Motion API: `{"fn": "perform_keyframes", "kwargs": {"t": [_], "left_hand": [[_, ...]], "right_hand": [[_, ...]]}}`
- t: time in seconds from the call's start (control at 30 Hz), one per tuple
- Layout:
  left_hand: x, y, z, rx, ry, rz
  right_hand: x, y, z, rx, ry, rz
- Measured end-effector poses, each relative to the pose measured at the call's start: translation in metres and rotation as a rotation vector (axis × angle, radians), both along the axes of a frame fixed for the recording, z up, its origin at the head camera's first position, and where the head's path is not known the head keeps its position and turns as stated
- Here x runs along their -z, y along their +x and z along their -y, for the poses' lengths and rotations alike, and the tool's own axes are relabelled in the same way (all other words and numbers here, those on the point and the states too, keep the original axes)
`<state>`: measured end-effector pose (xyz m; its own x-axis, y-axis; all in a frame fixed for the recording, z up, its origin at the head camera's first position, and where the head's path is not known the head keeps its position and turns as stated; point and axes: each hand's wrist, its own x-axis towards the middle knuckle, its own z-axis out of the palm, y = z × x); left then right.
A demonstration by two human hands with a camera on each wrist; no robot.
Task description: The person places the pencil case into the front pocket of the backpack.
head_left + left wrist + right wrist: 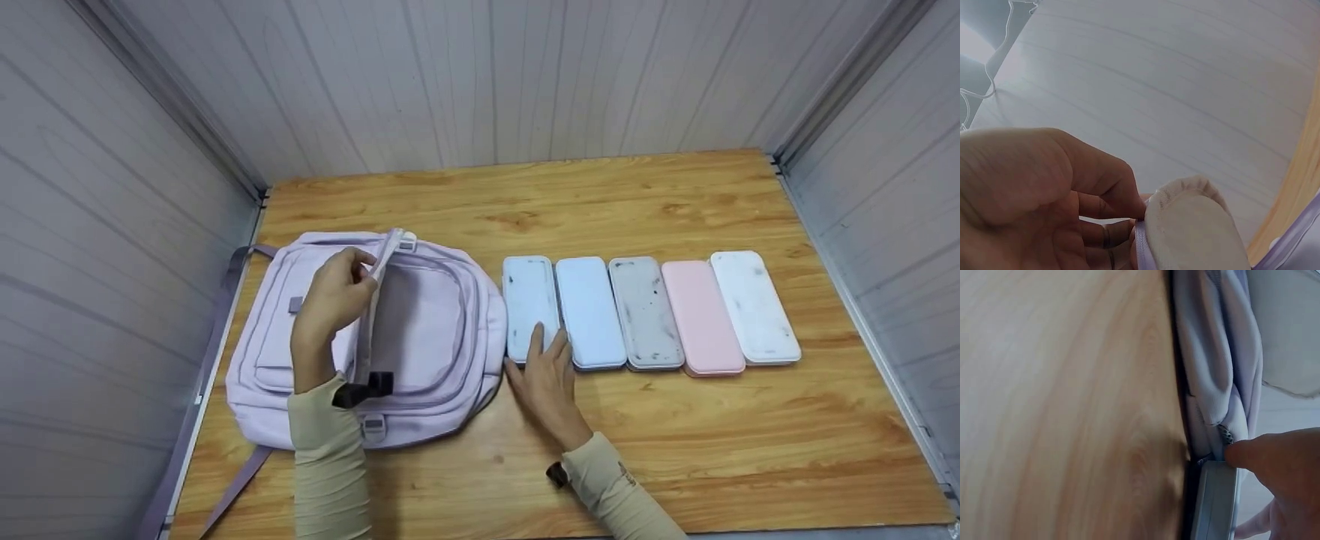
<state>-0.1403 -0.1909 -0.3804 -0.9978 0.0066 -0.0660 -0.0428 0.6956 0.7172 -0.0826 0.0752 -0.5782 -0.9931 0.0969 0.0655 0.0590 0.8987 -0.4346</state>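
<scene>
A lilac backpack point(427, 337) lies on its back with its front compartment unzipped. My left hand point(330, 296) pinches the edge of the lifted flap between thumb and fingers; the left wrist view shows the flap's pale lining point(1196, 230) beside the fingertips. Right of the backpack lies a pale blue pencil case point(529, 289), close against its side. My right hand point(546, 386) rests spread at the near end of this case, with fingers on its top. In the right wrist view, the thumb touches the near edge of the case point(1217, 495).
In a row to the right stand a brighter blue case point(591, 311), a grey case with dark marks point(646, 311), a pink case point(701, 315) and a white case point(754, 304). Panel walls point(525, 82) border the wooden table point(487, 202). Backpack straps point(240, 484) trail leftward.
</scene>
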Motion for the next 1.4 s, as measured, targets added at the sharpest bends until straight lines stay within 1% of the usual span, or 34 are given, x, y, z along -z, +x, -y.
{"fn": "perform_keyframes", "kwargs": {"t": [0.07, 0.2, 0.3, 0.5, 0.83, 1.0, 1.2, 1.27, 1.4], "left_hand": [[-0.001, 0.0, 0.001, 0.001, -0.004, -0.001], [-0.004, 0.0, 0.003, 0.0, -0.021, 0.002], [-0.005, 0.0, 0.004, 0.004, -0.026, -0.001], [-0.008, -0.001, 0.006, 0.005, -0.015, -0.026], [-0.009, -0.001, 0.011, -0.042, 0.021, -0.042], [-0.009, -0.001, 0.012, -0.056, 0.022, -0.05], [-0.01, 0.0, 0.013, -0.06, 0.021, -0.055], [-0.009, 0.0, 0.013, -0.061, 0.016, -0.06], [-0.01, 0.001, 0.013, -0.066, 0.004, -0.061]], "right_hand": [[0.002, 0.0, -0.001, 0.005, -0.005, -0.01], [0.007, 0.0, -0.003, 0.014, -0.03, -0.003], [0.007, 0.0, -0.005, 0.021, -0.047, -0.02], [0.009, 0.0, -0.011, 0.018, -0.085, -0.121], [0.013, 0.001, -0.021, 0.026, -0.183, -0.29], [0.012, -0.002, -0.027, -0.001, -0.28, -0.387], [0.009, -0.007, -0.038, -0.012, -0.426, -0.425], [0.007, -0.008, -0.041, -0.014, -0.452, -0.442], [0.005, -0.011, -0.047, -0.032, -0.465, -0.497]]}}
